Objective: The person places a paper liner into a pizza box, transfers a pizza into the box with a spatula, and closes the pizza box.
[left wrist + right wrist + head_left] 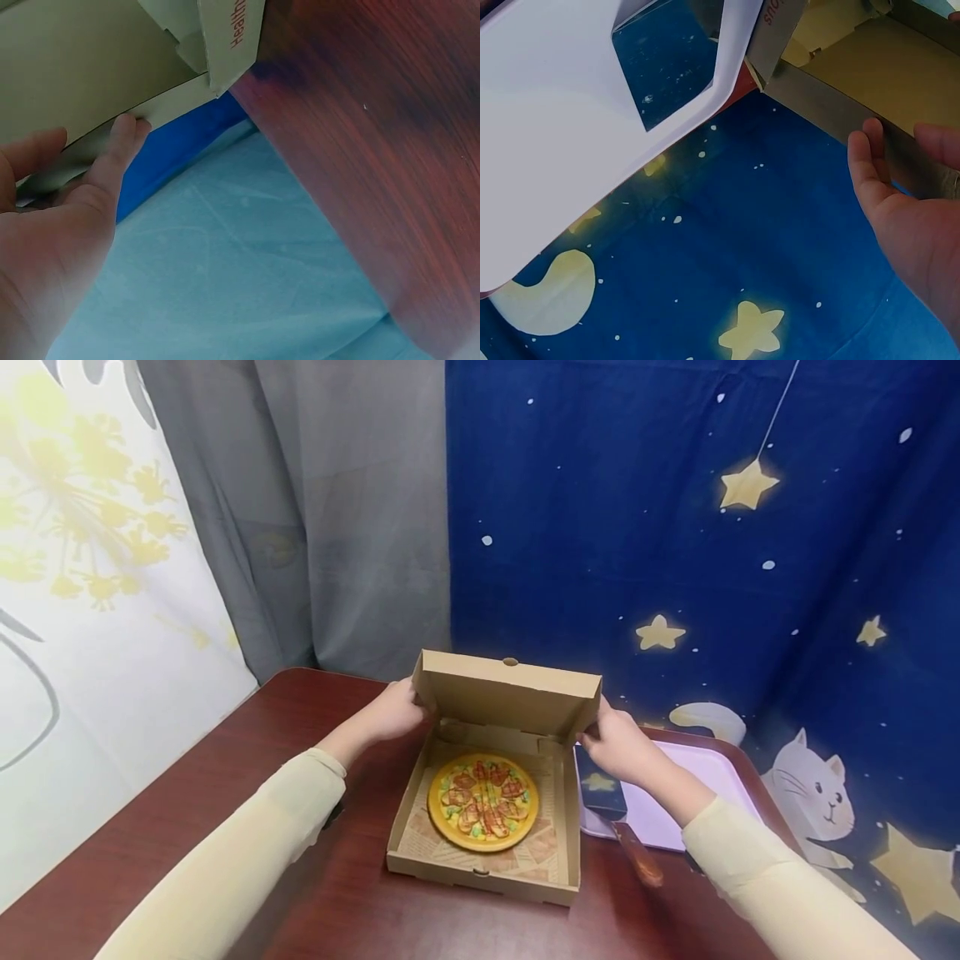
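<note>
A cardboard pizza box [483, 883] stands on the table with its lid [510, 693] raised. A toy-like pizza [483, 802] in a yellow pan lies in the box on printed paper. My left hand [397, 708] pinches the lid's left side wall; in the left wrist view, the thumb [41, 150] lies inside the wall and the fingers [112, 154] outside. On the other side, my right hand [618, 743] holds the lid's right wall between thumb and fingers [866, 161].
A pale purple tray [705, 777] lies right of the box. On it rests the shiny blade [600, 785] of a pizza server, its wooden handle [639, 858] over the table. Curtains [600, 527] hang behind the reddish-brown table [337, 893].
</note>
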`<action>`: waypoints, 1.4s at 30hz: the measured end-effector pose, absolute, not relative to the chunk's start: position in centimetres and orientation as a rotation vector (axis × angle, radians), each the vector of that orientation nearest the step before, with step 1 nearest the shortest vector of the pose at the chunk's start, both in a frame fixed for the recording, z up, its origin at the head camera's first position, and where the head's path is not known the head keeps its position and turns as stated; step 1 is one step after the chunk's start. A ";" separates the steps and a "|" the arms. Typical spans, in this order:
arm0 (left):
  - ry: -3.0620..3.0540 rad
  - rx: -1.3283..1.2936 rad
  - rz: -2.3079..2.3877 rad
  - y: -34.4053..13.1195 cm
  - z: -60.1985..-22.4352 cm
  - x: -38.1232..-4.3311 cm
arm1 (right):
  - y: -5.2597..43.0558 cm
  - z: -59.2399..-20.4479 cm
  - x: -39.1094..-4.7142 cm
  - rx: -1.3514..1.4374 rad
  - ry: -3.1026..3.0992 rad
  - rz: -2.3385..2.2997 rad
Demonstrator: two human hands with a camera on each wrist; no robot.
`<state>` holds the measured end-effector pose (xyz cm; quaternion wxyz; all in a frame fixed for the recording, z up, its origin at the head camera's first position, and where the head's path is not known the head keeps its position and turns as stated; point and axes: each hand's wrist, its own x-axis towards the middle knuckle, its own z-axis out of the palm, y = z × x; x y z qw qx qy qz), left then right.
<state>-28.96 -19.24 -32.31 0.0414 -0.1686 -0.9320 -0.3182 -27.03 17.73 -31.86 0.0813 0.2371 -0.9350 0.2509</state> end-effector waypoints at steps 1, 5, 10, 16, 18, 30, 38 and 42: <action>-2.854 -0.516 -0.977 -19.3 -32.3 -28.9 | 17.7 -31.9 -27.0 0.711 -2.793 0.747; -2.848 -0.524 -0.948 -19.4 -32.4 -28.8 | 17.6 -31.9 -27.0 0.726 -2.771 0.735; -2.838 -0.542 -0.905 -19.5 -32.6 -28.7 | 17.4 -31.8 -26.9 0.747 -2.759 0.721; -2.837 -0.545 -0.932 -19.4 -32.5 -28.4 | 17.6 -31.6 -27.0 0.758 -2.768 0.708; -2.843 -0.536 -0.951 -19.4 -32.5 -28.3 | 17.6 -31.5 -27.0 0.760 -2.783 0.714; -2.819 -0.538 -0.876 -19.3 -33.1 -27.9 | 17.5 -31.4 -26.8 0.760 -2.799 0.627; -2.770 -0.587 -0.809 -19.4 -33.1 -28.0 | 17.4 -31.1 -26.9 0.726 -2.820 0.603; -2.746 -0.613 -0.747 -19.4 -33.0 -28.2 | 17.3 -31.1 -27.3 0.723 -2.806 0.619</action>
